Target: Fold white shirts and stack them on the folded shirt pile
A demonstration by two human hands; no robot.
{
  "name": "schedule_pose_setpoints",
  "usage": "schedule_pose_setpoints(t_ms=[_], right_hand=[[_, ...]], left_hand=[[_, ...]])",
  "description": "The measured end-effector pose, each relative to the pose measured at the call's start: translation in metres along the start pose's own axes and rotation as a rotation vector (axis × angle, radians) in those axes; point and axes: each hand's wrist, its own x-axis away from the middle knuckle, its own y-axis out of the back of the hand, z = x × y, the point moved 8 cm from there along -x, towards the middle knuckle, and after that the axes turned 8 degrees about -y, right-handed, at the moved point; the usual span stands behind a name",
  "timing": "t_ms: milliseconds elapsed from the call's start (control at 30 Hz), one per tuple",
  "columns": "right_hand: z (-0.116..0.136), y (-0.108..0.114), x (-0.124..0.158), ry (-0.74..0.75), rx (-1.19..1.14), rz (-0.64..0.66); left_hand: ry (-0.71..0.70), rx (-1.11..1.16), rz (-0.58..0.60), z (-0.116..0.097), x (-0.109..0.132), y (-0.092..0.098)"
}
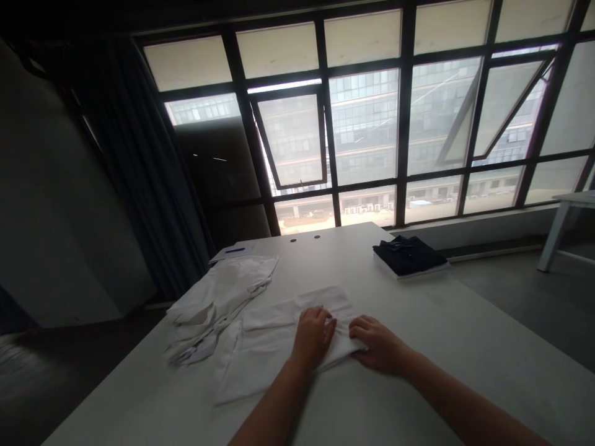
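Observation:
A partly folded white garment [264, 350] lies on the white table before me, its right part doubled over and wrinkled. My left hand [312, 337] rests on top of the cloth with its fingers slightly bent and the thumb apart. At the garment's right edge, my right hand [381, 345] is closed on the fabric, fingers above and thumb low by the edge. The cloth between the two hands is bunched into small creases. Whether the left fingers pinch any fabric is hard to see.
A loose heap of white clothes [223, 297] lies on the left. Behind it are papers with a blue pen [235, 250]. A folded dark collared shirt [409, 255] sits at the right edge of the table [325, 263], with something white beneath. Windows and a dark curtain [139, 161] stand beyond.

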Motion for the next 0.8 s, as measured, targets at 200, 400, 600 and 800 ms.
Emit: schedule_pose_setpoints(t_ms=[200, 400, 600, 800], right_hand=[[-0.02, -0.001, -0.001, -0.086, -0.06, -0.099], [-0.014, 0.009, 0.0, -0.11, -0.018, -0.148], [-0.015, 0.001, -0.007, -0.114, 0.235, -0.095], [-0.033, 0.002, 0.0, -0.186, 0.011, 0.056]], left_hand=[[-0.279, 0.048, 0.177, -0.051, 0.001, -0.016], [-0.21, -0.001, 0.286, -0.041, -0.002, -0.021], [-0.213, -0.051, 0.327, -0.039, -0.003, -0.022], [-0.226, -0.053, 0.379, -0.035, -0.002, -0.025]])
